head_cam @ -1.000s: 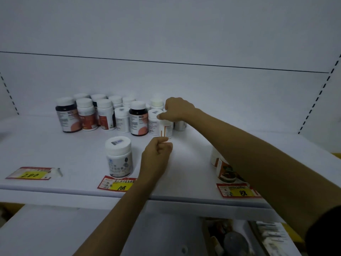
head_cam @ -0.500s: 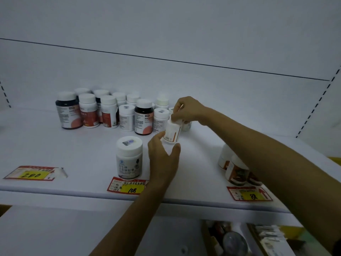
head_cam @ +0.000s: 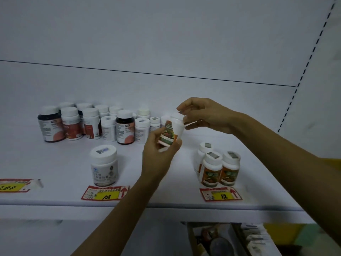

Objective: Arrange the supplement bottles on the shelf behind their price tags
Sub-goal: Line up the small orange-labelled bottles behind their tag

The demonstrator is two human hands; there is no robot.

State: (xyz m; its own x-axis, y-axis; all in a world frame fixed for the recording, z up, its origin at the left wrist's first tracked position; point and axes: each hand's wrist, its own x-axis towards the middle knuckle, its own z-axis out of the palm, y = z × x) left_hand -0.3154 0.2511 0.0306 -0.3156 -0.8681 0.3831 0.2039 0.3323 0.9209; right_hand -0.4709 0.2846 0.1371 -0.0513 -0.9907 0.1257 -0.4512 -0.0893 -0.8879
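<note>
A small white bottle with an orange and green label [head_cam: 170,133] is held tilted above the shelf [head_cam: 55,163]. My left hand [head_cam: 158,159] grips its lower body, and my right hand [head_cam: 203,115] pinches its white cap from above. A cluster of several white and dark bottles [head_cam: 96,122] stands at the back left. One wide white bottle [head_cam: 103,166] stands behind the 108 price tag [head_cam: 106,193]. Three orange-label bottles [head_cam: 217,167] stand behind the 88 price tag [head_cam: 220,194]. A 200 price tag [head_cam: 13,186] lies at the front left with no bottle behind it.
The shelf's white back wall [head_cam: 166,43] rises behind the bottles, with a perforated upright [head_cam: 304,71] at the right. Below the shelf's front edge, a lower level holds dark items and packets [head_cam: 230,241].
My right hand lifted the small bottle out of the back cluster and brought it forward. My left hand opened and closed around its body. The view shifted right, uncovering the bottles behind the 88 tag.
</note>
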